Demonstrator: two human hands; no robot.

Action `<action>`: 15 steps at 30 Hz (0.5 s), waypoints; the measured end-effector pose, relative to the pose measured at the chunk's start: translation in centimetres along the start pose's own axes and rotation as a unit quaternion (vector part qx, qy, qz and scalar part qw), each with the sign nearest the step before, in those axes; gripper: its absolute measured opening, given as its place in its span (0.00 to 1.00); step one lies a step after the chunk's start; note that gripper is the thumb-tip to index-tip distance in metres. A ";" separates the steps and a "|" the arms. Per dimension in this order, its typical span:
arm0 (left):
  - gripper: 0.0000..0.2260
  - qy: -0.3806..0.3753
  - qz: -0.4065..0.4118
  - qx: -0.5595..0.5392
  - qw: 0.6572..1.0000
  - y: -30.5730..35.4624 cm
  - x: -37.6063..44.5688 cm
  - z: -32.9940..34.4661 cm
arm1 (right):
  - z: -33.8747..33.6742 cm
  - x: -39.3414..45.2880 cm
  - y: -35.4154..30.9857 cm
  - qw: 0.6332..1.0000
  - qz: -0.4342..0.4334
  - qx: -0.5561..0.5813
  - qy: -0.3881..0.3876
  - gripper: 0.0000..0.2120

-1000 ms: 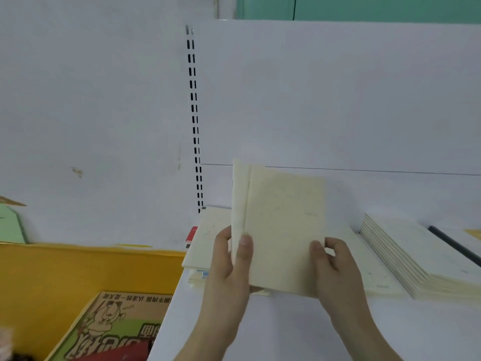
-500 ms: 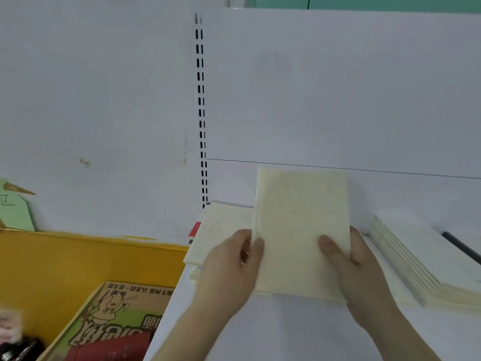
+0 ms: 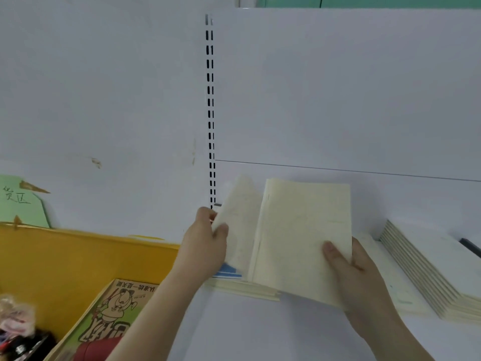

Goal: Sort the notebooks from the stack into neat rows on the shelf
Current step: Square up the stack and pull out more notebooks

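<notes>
White shelf (image 3: pixel 299 332) bearing, right of its slotted upright (image 3: pixel 210 113), a fanned row of notebooks (image 3: pixel 426 267) and, nearer the upright, a low stack (image 3: pixel 244 287). Above that stack the right hand (image 3: pixel 356 277) pinches a cream notebook (image 3: pixel 304 238) with thumb on its cover, while the left hand (image 3: pixel 205 246) pinches a thinner one (image 3: pixel 238 222) tilted beside it. Either loosely pinched booklet could slip and skew the stack.

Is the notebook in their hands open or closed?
Open: the left hand lifts its cover off the notebook.
</notes>
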State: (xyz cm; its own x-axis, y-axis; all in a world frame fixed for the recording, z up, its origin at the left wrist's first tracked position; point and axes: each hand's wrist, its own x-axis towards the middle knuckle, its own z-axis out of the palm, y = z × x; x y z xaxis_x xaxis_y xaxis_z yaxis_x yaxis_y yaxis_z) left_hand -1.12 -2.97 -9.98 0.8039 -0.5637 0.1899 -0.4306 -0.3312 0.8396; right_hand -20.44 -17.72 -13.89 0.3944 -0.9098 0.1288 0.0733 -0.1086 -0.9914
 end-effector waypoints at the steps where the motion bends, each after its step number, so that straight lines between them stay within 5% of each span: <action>1: 0.04 -0.009 -0.006 -0.089 0.996 0.3 -0.5 0.1 | 0.1 0.0 -0.1 1.000 0.008 0.016 -0.003 0.07; 5: 0.11 -0.073 0.000 -0.318 0.945 1.0 -3.2 1.3 | 0.3 -0.3 -0.2 0.997 0.029 0.073 -0.003 0.08; 11: 0.12 -0.147 -0.061 -0.453 0.877 2.4 -5.6 3.6 | -0.5 -0.9 -0.9 0.992 0.027 0.123 0.013 0.09; 15: 0.07 -0.110 -0.027 -0.292 0.950 2.9 -6.2 5.1 | -0.8 -1.9 -1.2 0.998 -0.033 0.033 0.034 0.09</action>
State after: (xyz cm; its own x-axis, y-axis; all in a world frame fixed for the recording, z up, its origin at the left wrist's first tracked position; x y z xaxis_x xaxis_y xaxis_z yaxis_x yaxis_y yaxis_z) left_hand -9.44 -4.33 -11.37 0.6856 -0.7232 0.0828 -0.0387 0.0773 0.9963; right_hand -21.99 -16.21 -12.99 0.3242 -0.9267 0.1903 0.1591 -0.1449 -0.9766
